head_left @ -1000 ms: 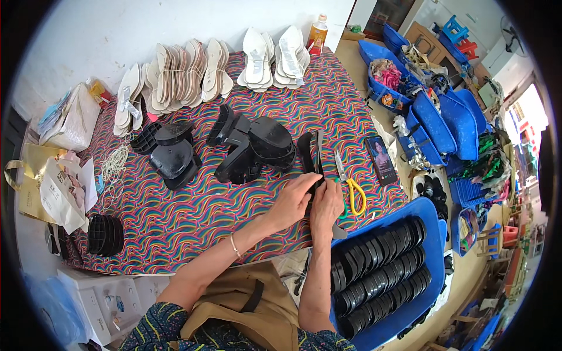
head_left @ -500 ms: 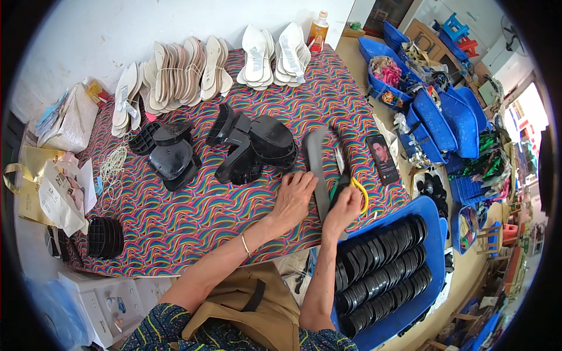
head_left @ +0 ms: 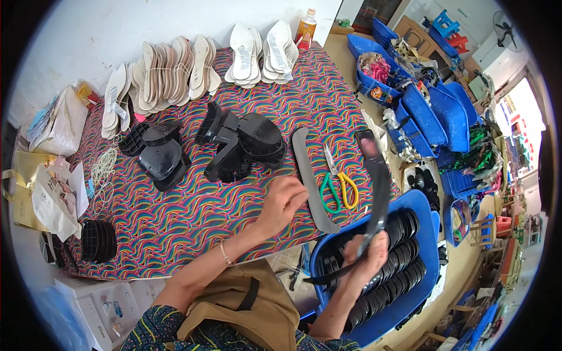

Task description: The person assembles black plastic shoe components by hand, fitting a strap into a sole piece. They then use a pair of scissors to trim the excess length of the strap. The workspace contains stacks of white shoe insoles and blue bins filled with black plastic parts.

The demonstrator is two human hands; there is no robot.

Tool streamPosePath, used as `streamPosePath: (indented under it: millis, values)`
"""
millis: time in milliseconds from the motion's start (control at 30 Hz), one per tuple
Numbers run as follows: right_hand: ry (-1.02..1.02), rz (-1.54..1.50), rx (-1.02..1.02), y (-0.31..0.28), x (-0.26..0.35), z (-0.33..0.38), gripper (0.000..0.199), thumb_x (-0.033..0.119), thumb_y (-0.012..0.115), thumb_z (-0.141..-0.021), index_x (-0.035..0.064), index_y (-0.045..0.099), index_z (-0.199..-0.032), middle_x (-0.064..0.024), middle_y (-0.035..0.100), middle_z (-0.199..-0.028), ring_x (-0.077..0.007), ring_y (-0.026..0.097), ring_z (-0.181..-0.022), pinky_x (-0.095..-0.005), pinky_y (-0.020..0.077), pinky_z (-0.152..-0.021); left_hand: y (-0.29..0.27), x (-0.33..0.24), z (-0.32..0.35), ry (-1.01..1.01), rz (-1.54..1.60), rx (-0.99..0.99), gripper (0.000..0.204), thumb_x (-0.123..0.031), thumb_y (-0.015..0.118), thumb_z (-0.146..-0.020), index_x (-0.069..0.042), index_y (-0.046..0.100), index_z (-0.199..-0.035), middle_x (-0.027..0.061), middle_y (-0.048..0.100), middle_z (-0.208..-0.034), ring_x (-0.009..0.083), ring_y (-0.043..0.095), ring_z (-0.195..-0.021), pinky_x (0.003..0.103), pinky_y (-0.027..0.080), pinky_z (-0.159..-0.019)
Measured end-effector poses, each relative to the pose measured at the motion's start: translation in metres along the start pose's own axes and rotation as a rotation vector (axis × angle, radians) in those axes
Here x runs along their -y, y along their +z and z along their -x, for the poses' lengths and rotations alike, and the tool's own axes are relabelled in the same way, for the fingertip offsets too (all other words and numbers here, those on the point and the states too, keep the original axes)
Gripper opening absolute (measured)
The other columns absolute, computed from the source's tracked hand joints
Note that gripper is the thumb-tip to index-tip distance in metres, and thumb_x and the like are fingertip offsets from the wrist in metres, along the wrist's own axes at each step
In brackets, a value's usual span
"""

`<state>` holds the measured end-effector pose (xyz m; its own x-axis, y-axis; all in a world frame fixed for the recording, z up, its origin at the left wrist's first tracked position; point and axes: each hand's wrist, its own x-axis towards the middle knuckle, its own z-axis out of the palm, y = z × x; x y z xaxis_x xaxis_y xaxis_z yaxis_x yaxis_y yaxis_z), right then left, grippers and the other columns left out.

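Observation:
My right hand (head_left: 369, 254) grips a long, curved black strip (head_left: 380, 193), somewhat blurred, above the near right table corner and the blue basket. The strip's upper part partly covers a phone (head_left: 367, 143). My left hand (head_left: 284, 202) hovers over the table with loosely curled fingers and nothing visible in them. Just right of it lies a curved grey strip (head_left: 310, 181), flat on the patterned cloth. Beside that strip rest scissors (head_left: 332, 167) with one green and one yellow handle, blades pointing away from me.
The blue basket (head_left: 432, 257) by the table holds rows of black pieces (head_left: 395, 260). Black moulded parts (head_left: 252, 140) stand mid-table, more (head_left: 161, 158) to their left. Bundled pale insoles (head_left: 161, 76) and a bottle (head_left: 305, 29) line the wall. Blue tubs (head_left: 448, 117) crowd the floor.
My right hand has lifted the black strip away from the scissors, rightward and toward me, uncovering them. My left hand has come off the table beside the grey strip and moved slightly left.

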<state>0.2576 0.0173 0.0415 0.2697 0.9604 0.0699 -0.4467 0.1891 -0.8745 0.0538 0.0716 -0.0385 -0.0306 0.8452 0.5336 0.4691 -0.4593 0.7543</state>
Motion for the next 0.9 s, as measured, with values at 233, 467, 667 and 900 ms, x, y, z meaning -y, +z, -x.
streamPosePath:
  millis: [233, 467, 667, 900]
  values:
    - [0.277, 0.042, 0.109, 0.017, -0.061, 0.046, 0.019, 0.021, 0.057, -0.102, 0.002, 0.056, -0.099, -0.0018, 0.056, -0.065, -0.0067, 0.045, -0.045, -0.0216, 0.0353, -0.041, -0.049, -0.073, 0.001, -0.638, 1.016, 0.279, 0.025, -0.016, 0.062, -0.098, 0.002, 0.065, -0.115, 0.0032, 0.067, -0.107, 0.0108, 0.059, -0.104, 0.03, 0.046, -0.094]
    - [0.386, 0.063, 0.19, 0.013, -0.074, 0.073, 0.018, 0.019, 0.057, -0.101, 0.0008, 0.057, -0.098, -0.0026, 0.056, -0.067, -0.0068, 0.045, -0.046, -0.0222, 0.0375, -0.042, -0.053, -0.063, 0.017, -0.642, 0.823, -0.118, 0.012, -0.008, 0.068, -0.093, 0.002, 0.067, -0.1, 0.0011, 0.066, -0.079, 0.0055, 0.061, -0.069, 0.021, 0.047, -0.059]
    - [0.484, 0.04, 0.24, 0.014, -0.066, 0.089, 0.013, 0.012, 0.056, -0.101, 0.0012, 0.061, -0.104, -0.0042, 0.069, -0.087, -0.005, 0.06, -0.071, -0.0191, 0.0467, -0.064, -0.06, -0.066, 0.02, -0.708, 0.822, -0.232, 0.009, -0.007, 0.066, -0.093, 0.0, 0.063, -0.096, 0.0034, 0.067, -0.077, 0.0051, 0.06, -0.058, 0.019, 0.044, -0.045]
    - [0.457, 0.084, 0.276, 0.022, -0.065, 0.092, 0.022, 0.017, 0.063, -0.098, -0.0018, 0.063, -0.109, -0.0019, 0.062, -0.073, -0.0051, 0.05, -0.05, -0.02, 0.0408, -0.045, -0.074, -0.064, 0.026, -0.706, 0.827, -0.355, 0.013, -0.005, 0.063, -0.094, 0.0, 0.06, -0.106, 0.0045, 0.068, -0.079, 0.0034, 0.055, -0.051, 0.018, 0.038, -0.038]
